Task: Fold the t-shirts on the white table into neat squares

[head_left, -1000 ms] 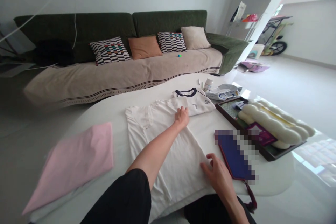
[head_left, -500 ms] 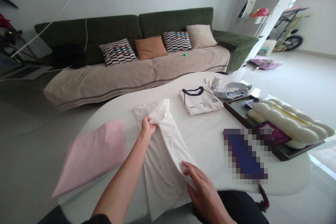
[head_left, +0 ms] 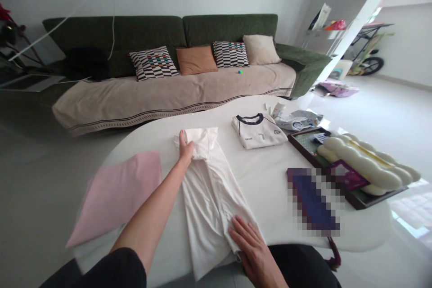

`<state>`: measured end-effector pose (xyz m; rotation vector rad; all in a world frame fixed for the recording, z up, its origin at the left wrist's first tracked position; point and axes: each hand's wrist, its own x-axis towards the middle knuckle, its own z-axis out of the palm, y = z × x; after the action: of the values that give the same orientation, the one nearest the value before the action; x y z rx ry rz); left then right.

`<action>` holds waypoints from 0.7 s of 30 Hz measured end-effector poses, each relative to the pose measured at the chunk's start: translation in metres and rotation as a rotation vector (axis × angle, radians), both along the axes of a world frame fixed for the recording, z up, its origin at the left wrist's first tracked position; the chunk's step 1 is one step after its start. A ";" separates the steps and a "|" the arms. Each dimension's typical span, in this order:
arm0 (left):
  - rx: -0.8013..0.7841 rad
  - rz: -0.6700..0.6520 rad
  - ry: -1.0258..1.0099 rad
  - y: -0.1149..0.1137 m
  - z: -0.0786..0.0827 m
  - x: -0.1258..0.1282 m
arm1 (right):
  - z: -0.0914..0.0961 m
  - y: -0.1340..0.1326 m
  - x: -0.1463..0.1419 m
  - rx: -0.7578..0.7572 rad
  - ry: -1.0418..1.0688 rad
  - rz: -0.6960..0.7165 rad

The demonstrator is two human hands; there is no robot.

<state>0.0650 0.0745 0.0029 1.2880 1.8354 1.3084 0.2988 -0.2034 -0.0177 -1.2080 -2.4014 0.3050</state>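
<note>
A white shirt (head_left: 205, 189) lies lengthwise on the white table, with one side folded over and a sleeve-like flap at its far end. My left hand (head_left: 185, 147) is closed on the cloth at that far end, beside the flap. At the near right edge, my right hand (head_left: 248, 238) rests flat on the folded layer, fingers stretched out. The shirt's near end reaches the table's front edge. To its left is a folded pink cloth (head_left: 124, 193). A folded white jersey (head_left: 259, 131) with a dark collar sits beyond, to the right.
On the right of the table (head_left: 270, 198) stands a dark tray (head_left: 361, 200) with a cream, puffy object (head_left: 371, 159) in it. A blurred-out dark blue item (head_left: 312, 202) is nearer me. Behind the table runs a green sofa (head_left: 232, 27) with several cushions.
My left hand has shifted slightly up and left along the shirt's far end. My right hand has gone from lifting the folded edge to lying flat on it; the fold is now spread lower.
</note>
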 end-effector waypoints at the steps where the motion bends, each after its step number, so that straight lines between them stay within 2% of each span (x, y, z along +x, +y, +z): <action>1: -0.026 0.057 0.027 -0.002 -0.003 -0.004 | 0.001 0.000 0.000 0.003 -0.013 0.005; 3: -0.079 0.135 0.057 -0.005 -0.007 -0.008 | 0.002 0.000 0.001 0.005 -0.044 0.013; 5: -0.042 0.133 0.167 -0.004 -0.005 -0.006 | 0.004 0.000 0.001 0.002 -0.060 0.023; 8: 0.064 -0.066 0.421 0.013 0.006 0.011 | 0.004 0.002 0.002 0.009 -0.027 0.029; 10: 0.071 -0.228 0.488 0.032 0.013 0.026 | 0.001 0.004 0.004 0.033 -0.003 0.031; 12: 0.034 -0.294 0.482 0.053 0.016 0.041 | -0.004 0.007 0.006 0.064 -0.008 0.043; 16: -0.086 -0.277 0.445 0.092 0.014 0.057 | -0.020 0.009 0.007 0.118 -0.032 0.061; 21: -0.205 -0.305 0.357 0.117 0.008 0.055 | -0.032 0.004 -0.003 0.121 0.074 -0.134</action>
<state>0.1196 0.1912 0.0111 1.6867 1.8489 0.7454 0.2958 -0.1998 -0.0501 -1.2723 -2.2299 0.1573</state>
